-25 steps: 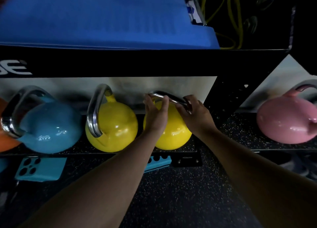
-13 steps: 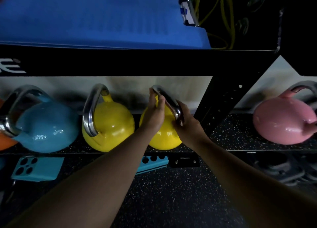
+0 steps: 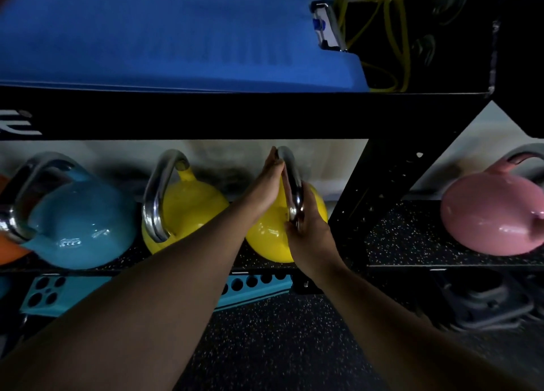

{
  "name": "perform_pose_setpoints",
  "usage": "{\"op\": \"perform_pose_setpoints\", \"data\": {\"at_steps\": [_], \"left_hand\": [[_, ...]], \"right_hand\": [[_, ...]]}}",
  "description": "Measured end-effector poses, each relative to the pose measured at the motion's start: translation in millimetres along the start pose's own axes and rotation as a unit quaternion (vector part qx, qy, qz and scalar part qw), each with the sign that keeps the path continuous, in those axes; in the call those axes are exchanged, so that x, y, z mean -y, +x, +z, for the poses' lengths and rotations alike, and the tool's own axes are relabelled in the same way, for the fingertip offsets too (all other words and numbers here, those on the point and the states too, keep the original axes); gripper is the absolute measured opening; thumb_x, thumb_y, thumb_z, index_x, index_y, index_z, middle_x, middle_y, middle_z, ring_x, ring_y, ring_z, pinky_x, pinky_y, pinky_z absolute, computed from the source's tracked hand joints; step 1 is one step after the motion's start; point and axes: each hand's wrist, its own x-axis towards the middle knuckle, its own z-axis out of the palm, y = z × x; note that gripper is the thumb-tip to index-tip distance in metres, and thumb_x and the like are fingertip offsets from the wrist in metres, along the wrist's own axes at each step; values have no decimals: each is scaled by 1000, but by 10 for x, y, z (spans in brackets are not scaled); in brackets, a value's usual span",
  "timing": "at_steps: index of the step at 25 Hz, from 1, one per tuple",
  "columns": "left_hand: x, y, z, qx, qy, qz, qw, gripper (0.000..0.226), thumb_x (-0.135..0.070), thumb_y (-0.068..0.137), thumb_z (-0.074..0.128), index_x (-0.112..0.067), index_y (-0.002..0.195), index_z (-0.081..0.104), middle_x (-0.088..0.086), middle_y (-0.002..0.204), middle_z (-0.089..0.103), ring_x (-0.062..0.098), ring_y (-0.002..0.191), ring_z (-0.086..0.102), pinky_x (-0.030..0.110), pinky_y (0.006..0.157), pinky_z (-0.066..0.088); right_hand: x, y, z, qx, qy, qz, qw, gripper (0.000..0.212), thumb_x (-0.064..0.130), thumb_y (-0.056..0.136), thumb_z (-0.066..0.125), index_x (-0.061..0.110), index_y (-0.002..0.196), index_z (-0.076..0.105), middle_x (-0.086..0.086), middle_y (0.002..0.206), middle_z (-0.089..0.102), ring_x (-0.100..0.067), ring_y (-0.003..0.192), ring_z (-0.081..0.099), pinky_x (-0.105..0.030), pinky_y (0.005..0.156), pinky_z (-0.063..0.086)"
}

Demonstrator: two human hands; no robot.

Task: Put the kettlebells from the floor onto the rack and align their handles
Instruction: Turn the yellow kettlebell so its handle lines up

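**Gripping the steel handle, both hands on the right yellow kettlebell**

Sitting on the rack's lower shelf (image 3: 412, 228), the right yellow kettlebell (image 3: 265, 237) is just left of the black upright post (image 3: 371, 196). Its chrome handle (image 3: 293, 184) runs front to back, edge-on to the camera. Left hand (image 3: 269, 181) presses against the far upper part of the handle, fingers extended; whether that grip is clenched cannot be told. Right hand (image 3: 309, 231) is clenched around the near lower end of the handle.

Left neighbour: second yellow kettlebell (image 3: 194, 205), handle also turned front to back. Beyond it, a blue kettlebell (image 3: 79, 228), then an orange one (image 3: 8, 249) at the frame edge. Right of the post, a pink kettlebell (image 3: 491, 216). Blue mat (image 3: 164, 34) on the shelf above. Speckled floor (image 3: 279, 346) below.
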Motion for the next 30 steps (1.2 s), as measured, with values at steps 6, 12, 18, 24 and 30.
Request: {"op": "perform_pose_setpoints", "data": {"at_steps": [6,12,18,24,30], "left_hand": [[34,23,33,19,13,8,1000,51,-40,105,19,-30,154,8,6,160,23,21,145,21,24,99,18],[66,70,67,9,6,13,1000,51,-40,105,19,-31,153,7,8,160,19,23,146,21,27,105,18],[128,88,81,-2,35,-34,999,60,-60,98,18,-33,152,18,14,157,28,30,141,30,45,115,24],[80,57,105,-25,41,-14,999,55,-55,100,18,-37,152,15,15,155,31,32,138,36,40,107,30],[159,122,54,-17,82,6,996,55,-58,99,18,-40,151,16,16,155,31,34,138,35,39,103,30]], "right_hand": [[-66,-33,59,-17,13,-11,1000,82,3,95,53,41,153,9,-5,135,59,-12,88,65,-9,51,43],[-28,-33,31,-12,-6,-6,1000,84,5,96,55,42,153,6,-5,136,59,-15,94,66,-14,57,42],[-26,-34,72,-24,-1,-20,1000,85,3,95,55,38,155,6,-6,140,56,-21,109,64,-33,80,55],[-19,-40,99,-26,-3,-6,1000,86,3,95,54,39,154,5,-8,141,54,-18,108,62,-38,82,57],[-78,-20,44,-12,-23,-30,999,86,10,95,58,43,153,4,1,131,61,-8,102,61,-17,68,47]]}}
